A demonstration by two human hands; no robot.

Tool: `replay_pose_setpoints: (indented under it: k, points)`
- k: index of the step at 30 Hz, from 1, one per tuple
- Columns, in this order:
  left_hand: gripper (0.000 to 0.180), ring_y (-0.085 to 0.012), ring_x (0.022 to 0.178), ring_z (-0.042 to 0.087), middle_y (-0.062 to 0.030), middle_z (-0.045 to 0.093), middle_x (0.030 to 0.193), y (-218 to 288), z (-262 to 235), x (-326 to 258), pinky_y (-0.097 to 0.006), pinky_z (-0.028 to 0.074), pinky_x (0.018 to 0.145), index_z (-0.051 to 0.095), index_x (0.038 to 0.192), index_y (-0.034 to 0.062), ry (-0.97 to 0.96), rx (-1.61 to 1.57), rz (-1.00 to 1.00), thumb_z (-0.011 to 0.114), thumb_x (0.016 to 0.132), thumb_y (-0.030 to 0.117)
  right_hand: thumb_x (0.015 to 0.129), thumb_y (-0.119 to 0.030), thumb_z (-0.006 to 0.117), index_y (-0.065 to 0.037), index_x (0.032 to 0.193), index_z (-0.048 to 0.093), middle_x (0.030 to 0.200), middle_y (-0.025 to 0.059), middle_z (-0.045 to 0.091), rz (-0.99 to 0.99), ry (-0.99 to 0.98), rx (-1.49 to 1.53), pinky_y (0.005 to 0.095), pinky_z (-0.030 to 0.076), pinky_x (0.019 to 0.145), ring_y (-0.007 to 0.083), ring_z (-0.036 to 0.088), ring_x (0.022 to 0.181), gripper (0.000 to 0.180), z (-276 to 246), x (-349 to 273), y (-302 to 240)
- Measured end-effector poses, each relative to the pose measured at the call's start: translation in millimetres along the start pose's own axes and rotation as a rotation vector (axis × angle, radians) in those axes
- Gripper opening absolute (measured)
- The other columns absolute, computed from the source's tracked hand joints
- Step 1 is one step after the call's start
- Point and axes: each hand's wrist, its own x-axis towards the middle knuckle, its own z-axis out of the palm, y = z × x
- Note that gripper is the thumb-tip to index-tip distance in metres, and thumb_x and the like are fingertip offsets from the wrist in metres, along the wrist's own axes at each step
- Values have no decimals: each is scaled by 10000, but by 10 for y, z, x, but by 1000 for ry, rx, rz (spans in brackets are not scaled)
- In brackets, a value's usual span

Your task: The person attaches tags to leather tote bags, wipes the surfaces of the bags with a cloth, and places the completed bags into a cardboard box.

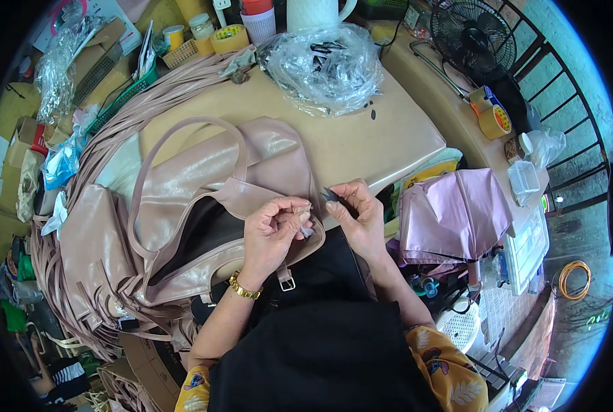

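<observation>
A dusty-pink leather handbag (183, 165) lies on its side before me, its mouth open on a dark lining (203, 237) and one handle (145, 165) looped up. Over the bag's right end, my left hand (273, 230) is closed, thumb and fingers pinched around something small and pale that I cannot make out. Just to its right, my right hand (358, 216) grips a few small black flat pieces (331, 196) between thumb and fingers. Below my left hand, a strap with a metal buckle (288, 282) hangs from the bag's edge.
A clear plastic bag (324, 72) with black pieces inside lies at the table's (389, 141) back, loose black bits beside it. Long pink leather strips (162, 89) run along the left. To the right are a folded pink umbrella (450, 213), tape rolls (493, 122) and a fan (475, 38).
</observation>
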Motion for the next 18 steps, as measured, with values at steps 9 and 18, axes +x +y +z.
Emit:
replay_pose_setpoints:
  k: [9,18]
  points:
    - [152,-127,721,688,-112,692,852,-142,-115,47,-217,552,592,583,937,-9,32,-140,-78,612,967,137,774,-18,772,-8,1005,650,958,68,541,-305,-8,-369,223,473,560,95,563,716,261,99,-160,-320]
    - [125,-115,728,676,-125,703,890,-189,-178,34,-234,572,658,591,917,-13,-54,-133,-46,645,940,98,680,-93,809,-95,969,666,867,58,578,-608,51,-619,322,491,555,216,611,664,323,102,-29,-219]
